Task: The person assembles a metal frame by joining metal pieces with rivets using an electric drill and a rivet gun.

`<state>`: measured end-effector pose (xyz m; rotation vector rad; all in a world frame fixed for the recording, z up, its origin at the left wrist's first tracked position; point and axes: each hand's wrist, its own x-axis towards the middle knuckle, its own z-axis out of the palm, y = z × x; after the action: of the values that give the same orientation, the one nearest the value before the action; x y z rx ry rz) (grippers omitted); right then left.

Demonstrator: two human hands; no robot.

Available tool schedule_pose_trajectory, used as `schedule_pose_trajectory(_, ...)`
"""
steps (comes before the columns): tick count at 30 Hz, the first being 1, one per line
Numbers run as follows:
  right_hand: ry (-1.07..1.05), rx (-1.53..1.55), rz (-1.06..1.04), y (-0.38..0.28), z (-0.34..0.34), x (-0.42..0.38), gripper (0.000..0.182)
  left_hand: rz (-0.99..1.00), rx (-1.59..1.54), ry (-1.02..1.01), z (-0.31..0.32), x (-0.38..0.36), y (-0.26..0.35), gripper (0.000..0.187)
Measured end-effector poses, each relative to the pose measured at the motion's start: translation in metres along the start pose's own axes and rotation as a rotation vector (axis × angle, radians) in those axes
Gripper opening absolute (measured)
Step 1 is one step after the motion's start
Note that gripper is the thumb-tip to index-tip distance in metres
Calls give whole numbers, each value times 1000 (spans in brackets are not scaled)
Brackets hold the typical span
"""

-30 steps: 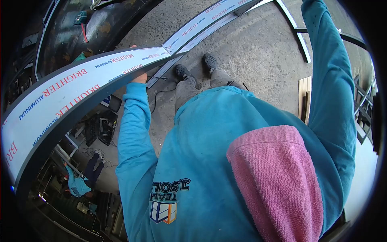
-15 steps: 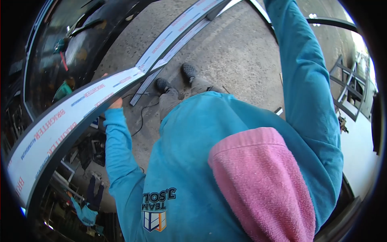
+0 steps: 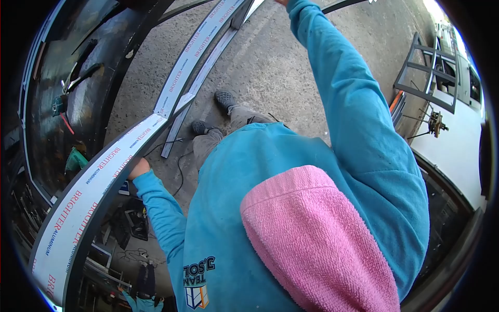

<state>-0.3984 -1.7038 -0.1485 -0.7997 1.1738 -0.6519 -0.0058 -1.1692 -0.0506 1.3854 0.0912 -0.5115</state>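
A long aluminum frame (image 3: 112, 174), wrapped in white protective film printed "BRIGHTER ALUMINUM", crosses the left side of the head view. Its bars meet at a joint near the middle of its visible length. My left hand (image 3: 139, 169) grips the lower edge of the near bar; its fingers are hidden behind the bar. At the top edge, only a sliver of my right hand (image 3: 282, 2) shows, close to the far part of the frame. What its fingers do is out of view. A pink towel (image 3: 317, 234) hangs over my blue shirt.
My feet stand on a rough concrete floor (image 3: 275, 67), with a black cable (image 3: 180, 169) beside them. A dark table (image 3: 99, 99) with tools is at the left. A grey metal frame (image 3: 429, 67) stands at the right. Another person (image 3: 144, 291) is at the lower left.
In the view, the joint of the aluminum frame has shifted left and down. My right arm has swung left. My left fingertips, seen over the bar before, are now hidden.
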Motion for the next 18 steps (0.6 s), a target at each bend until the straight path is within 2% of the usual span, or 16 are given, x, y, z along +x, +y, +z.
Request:
schedule_pose_trajectory(1, -126, 83, 133, 34, -12, 3, 88, 85, -54, 48, 0, -3, -4, 50)
schedule_pose_trajectory(2, 139, -177, 19, 39, 39, -91, 47, 168, -108, 92, 1, -8, -7, 54)
schedule_pose_trajectory(3, 52, -247, 97, 84, 23, -86, 47, 96, 13, 169, -14, -7, -17, 51)
schedule_pose_trajectory(4, 88, -225, 214, 129, 10, -85, 36, -79, 63, 381, -34, -7, -35, 41)
schedule_pose_trajectory(6, 148, -365, 451, 210, 8, -120, 39, -277, 189, 236, -65, -22, -59, 37)
schedule_pose_trajectory(7, 127, -613, 495, 219, 17, -166, 37, -334, 196, 170, -75, -36, -67, 27)
schedule_pose_trajectory(8, 48, -809, 536, 242, 13, -194, 42, -378, 270, 104, -82, -49, -74, 26)
schedule_pose_trajectory(10, -77, -957, 653, 281, 9, -239, 49, -415, 396, -23, -95, -70, -84, 20)
schedule_pose_trajectory(11, -130, -915, 729, 283, 10, -258, 49, -402, 378, -14, -93, -79, -88, 20)
schedule_pose_trajectory(12, -139, -827, 754, 281, 12, -276, 49, -403, 464, -112, -92, -89, -89, 18)
schedule_pose_trajectory(13, -140, -830, 744, 284, 13, -284, 49, -402, 551, -217, -89, -94, -90, 16)
schedule_pose_trajectory(14, -123, -802, 727, 283, 10, -286, 48, -392, 538, -225, -80, -94, -94, 16)
schedule_pose_trajectory(16, -37, -723, 690, 275, 4, -286, 43, -260, 659, -555, -56, -102, -99, 14)
schedule_pose_trajectory(17, -24, -728, 686, 264, 0, -281, 43, -262, 648, -565, -38, -104, -101, 14)
schedule_pose_trajectory(18, 12, -625, 642, 251, -5, -272, 41, -161, 718, -703, -4, -106, -93, 16)
